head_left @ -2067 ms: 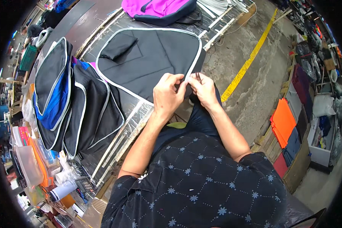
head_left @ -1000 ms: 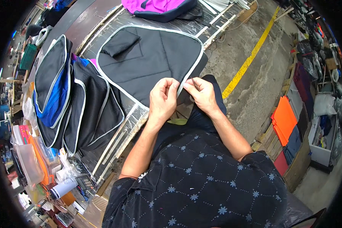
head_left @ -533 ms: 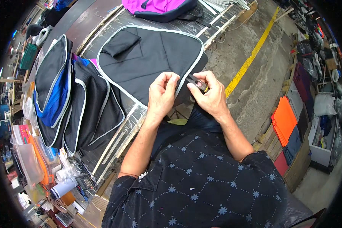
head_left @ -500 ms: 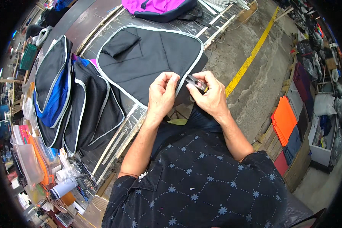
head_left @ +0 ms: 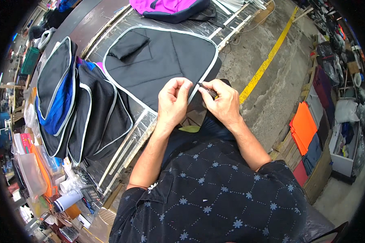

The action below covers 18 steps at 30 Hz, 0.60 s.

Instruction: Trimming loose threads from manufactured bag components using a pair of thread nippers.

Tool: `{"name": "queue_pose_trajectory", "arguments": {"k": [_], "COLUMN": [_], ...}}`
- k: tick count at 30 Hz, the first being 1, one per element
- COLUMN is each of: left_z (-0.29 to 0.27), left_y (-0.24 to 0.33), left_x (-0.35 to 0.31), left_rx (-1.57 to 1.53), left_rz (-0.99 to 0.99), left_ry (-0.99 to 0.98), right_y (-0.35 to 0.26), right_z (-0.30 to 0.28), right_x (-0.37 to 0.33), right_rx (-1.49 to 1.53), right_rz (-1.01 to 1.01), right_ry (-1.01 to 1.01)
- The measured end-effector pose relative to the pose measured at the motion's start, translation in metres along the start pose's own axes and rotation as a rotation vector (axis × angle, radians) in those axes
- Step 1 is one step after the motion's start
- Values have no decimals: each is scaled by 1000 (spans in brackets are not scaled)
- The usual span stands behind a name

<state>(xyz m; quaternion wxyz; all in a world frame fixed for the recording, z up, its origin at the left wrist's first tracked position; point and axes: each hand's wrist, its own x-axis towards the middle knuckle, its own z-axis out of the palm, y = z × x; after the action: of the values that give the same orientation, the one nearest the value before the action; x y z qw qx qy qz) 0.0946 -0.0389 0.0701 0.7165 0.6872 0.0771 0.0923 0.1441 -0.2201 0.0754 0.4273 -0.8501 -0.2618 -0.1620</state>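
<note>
A black padded fabric panel with light grey edge binding lies on the table, its near corner reaching toward me. My left hand is closed in a pinch above its near edge; what the fingertips hold is too small to see. In my right hand are small dark thread snips, mostly covered by the fingers, their tips beside the grey binding. The two hands are a short gap apart. A folded black flap lies at the panel's far left.
Several black and blue bound panels are piled on the left. A purple and black bag sits at the far end of the table. Left are a calculator and plastic folders; orange sheets lie on the right.
My right hand has turned and drawn its fingers together over the snips, whose blades stood apart before and now show less. The left hand has barely moved.
</note>
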Motion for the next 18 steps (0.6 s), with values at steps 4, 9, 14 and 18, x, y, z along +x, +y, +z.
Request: {"name": "queue_pose_trajectory", "arguments": {"k": [4, 9, 14, 18], "left_z": [-15, -21, -16, -15], "left_y": [4, 16, 12, 0], "left_x": [1, -5, -10, -11], "left_rx": [106, 527, 733, 782], "left_rz": [73, 348, 437, 477], "left_ry": [144, 50, -4, -22], "right_y": [-5, 23, 25, 27], "right_z": [0, 12, 29, 31], "right_x": [-5, -21, -29, -30], "right_rx": [274, 493, 807, 826], "right_rz": [370, 562, 694, 681], "right_ry": [-15, -231, -228, -213]}}
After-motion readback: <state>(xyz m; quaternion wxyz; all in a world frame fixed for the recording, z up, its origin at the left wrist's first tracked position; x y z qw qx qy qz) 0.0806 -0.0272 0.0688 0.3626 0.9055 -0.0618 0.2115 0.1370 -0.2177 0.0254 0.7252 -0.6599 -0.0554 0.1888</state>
